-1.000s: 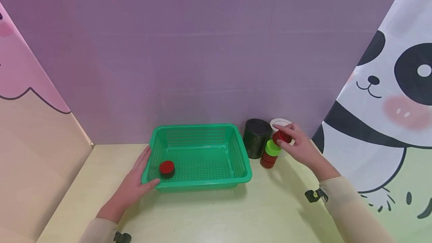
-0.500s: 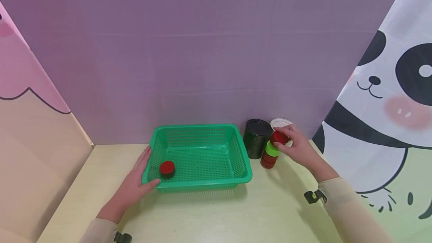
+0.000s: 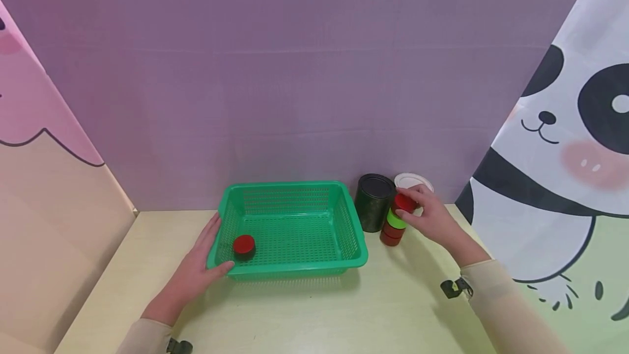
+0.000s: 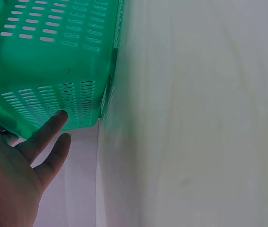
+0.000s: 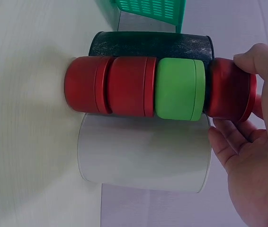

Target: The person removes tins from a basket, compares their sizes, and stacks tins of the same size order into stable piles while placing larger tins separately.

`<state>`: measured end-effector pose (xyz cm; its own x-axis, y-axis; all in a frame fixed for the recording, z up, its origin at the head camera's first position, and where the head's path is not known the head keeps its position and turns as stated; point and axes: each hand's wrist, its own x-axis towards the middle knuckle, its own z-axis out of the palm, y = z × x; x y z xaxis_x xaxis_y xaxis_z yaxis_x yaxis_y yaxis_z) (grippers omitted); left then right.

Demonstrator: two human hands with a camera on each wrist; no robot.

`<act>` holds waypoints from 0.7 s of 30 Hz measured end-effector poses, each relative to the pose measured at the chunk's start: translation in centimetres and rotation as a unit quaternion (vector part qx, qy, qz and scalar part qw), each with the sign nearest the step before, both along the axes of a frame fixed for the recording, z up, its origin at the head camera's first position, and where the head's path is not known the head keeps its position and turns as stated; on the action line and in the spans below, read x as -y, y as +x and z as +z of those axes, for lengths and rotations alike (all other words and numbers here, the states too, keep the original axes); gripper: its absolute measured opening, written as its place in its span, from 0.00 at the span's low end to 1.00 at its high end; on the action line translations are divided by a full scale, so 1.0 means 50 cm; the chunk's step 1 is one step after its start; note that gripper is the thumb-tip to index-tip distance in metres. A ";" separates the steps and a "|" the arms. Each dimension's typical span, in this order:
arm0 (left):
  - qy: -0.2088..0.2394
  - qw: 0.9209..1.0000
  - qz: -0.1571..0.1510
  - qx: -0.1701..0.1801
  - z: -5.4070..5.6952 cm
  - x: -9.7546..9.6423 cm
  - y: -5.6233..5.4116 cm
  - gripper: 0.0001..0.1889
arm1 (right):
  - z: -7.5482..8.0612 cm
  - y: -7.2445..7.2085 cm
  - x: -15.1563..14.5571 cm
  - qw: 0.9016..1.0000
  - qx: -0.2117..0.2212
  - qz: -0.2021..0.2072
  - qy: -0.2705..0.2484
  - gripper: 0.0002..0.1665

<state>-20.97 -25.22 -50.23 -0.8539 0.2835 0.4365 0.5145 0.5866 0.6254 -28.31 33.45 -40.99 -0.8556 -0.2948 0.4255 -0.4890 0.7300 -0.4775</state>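
Observation:
My right hand (image 3: pixel 427 217) pinches a small red tin (image 5: pixel 229 90) between thumb and fingers. That tin sits right at the top of a stack: a lime green tin (image 5: pixel 179 89) over two more red tins, the upper red tin (image 5: pixel 130 86) and the bottom red tin (image 5: pixel 84 85). My left hand (image 3: pixel 194 266) rests along the left end of a green plastic basket (image 3: pixel 295 269), thumb at the front rim and fingers straight along the side. Inside the basket, near its left front corner, lies another red tin (image 3: pixel 243 247).
Behind the stack stand a large black canister (image 3: pixel 374 204) and a white canister (image 5: pixel 143 151), side by side against the purple backdrop (image 3: pixel 295 70). A panda-printed panel (image 3: pixel 555 179) borders the pale table (image 3: pixel 295 321) on the right.
My right hand has moved slightly left and down, bringing the held red tin over the green tin and lining it up with the stack. The left hand and basket stay put.

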 end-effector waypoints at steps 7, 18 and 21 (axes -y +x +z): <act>-0.002 1.000 0.001 -0.006 -0.005 0.001 -0.001 0.54 | -0.008 -0.005 -0.003 1.000 0.000 -0.002 0.008 0.33; -0.005 1.000 0.004 -0.004 -0.003 0.000 -0.001 0.54 | -0.011 0.000 0.001 1.000 -0.012 -0.003 -0.008 0.37; -0.002 1.000 0.003 -0.004 -0.005 0.000 -0.001 0.54 | -0.009 0.009 0.008 0.999 -0.022 -0.017 -0.033 0.36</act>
<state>-21.00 -25.22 -50.49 -0.8518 0.2804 0.4426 0.5164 0.5924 0.6184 -27.85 33.08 -41.46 -0.8442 -0.2367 0.4809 -0.4869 0.7138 -0.5034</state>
